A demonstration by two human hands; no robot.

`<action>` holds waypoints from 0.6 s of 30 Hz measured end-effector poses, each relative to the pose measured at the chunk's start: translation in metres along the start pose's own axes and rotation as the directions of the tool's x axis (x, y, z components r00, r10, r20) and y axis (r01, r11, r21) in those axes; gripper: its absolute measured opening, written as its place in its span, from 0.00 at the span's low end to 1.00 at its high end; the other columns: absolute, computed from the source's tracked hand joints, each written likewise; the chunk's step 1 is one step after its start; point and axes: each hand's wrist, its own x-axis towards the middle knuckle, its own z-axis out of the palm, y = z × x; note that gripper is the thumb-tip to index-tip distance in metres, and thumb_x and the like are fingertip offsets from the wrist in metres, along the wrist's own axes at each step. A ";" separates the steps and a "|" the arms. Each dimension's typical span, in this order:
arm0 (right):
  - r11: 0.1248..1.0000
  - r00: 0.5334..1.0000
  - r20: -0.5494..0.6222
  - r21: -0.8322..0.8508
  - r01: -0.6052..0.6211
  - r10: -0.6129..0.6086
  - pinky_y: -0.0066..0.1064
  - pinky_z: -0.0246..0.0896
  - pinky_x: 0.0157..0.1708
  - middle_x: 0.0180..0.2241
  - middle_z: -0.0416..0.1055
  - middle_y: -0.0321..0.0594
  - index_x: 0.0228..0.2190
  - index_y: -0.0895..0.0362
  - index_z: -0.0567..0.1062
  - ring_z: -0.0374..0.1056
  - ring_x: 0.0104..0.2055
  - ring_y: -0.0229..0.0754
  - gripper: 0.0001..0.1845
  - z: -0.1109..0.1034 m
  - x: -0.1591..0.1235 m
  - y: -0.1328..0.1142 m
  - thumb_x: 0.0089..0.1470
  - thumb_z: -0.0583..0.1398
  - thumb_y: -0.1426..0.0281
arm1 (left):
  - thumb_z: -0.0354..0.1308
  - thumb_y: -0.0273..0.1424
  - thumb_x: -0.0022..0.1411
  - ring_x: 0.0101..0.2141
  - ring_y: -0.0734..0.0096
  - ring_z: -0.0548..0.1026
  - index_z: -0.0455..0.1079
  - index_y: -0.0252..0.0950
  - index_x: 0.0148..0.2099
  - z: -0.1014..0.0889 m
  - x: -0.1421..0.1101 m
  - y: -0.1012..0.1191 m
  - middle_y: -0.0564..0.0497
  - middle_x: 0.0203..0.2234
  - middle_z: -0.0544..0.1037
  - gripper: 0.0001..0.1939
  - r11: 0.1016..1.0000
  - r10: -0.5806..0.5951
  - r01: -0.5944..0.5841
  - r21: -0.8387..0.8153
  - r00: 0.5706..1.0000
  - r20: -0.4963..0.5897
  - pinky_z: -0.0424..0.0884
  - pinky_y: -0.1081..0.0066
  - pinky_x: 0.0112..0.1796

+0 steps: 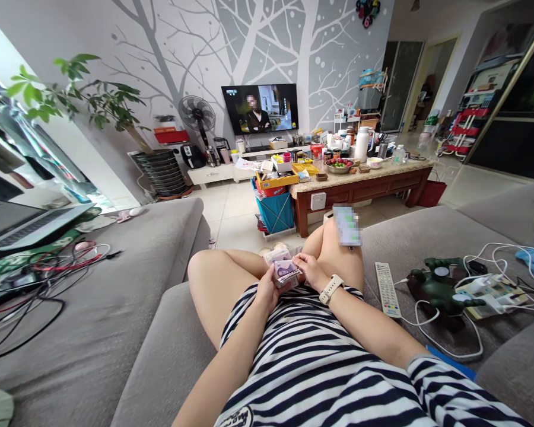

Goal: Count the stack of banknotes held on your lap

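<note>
My left hand (268, 290) is closed on a small stack of purplish banknotes (285, 270) above my lap, its thumb lying on the top one. A figure 5 and a portrait show on that note. At the stack's right edge, my right hand (311, 273) pinches the notes between thumb and fingers; a watch with a pale strap (331, 289) is on that wrist. Just behind the notes, a clear plastic case (276, 251) shows in part, and what bears it is hidden. A phone (347, 226) with a blurred screen rests on my right knee.
On the grey sofa (169, 237), a remote control (387, 289), a dark green figure (440, 284) and tangled white cables lie to the right. A laptop (40, 225) and black cables (48, 290) are on the left. Ahead stands a cluttered wooden coffee table (360, 196).
</note>
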 end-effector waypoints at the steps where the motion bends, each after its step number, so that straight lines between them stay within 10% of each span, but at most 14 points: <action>1: 1.000 1.000 0.003 0.001 0.000 0.000 0.28 0.43 0.22 0.18 0.55 0.30 0.21 0.56 0.65 0.49 0.21 0.33 0.20 0.000 0.000 0.000 0.45 0.61 0.53 | 0.53 0.37 0.64 0.30 0.64 0.78 0.71 0.32 0.50 0.000 0.000 0.000 0.42 0.37 0.79 0.17 1.000 -0.001 0.001 0.000 1.000 -0.004 0.76 0.64 0.31; 18: 1.000 0.999 0.043 0.012 0.010 -0.010 0.28 0.50 0.24 0.20 0.65 0.33 0.22 0.57 0.68 0.56 0.22 0.34 0.19 -0.003 0.003 0.009 0.46 0.63 0.54 | 0.51 0.34 0.64 0.32 0.60 0.78 0.72 0.30 0.47 0.010 -0.012 0.006 0.39 0.37 0.79 0.16 1.000 -0.017 0.018 -0.015 1.000 0.012 0.76 0.63 0.31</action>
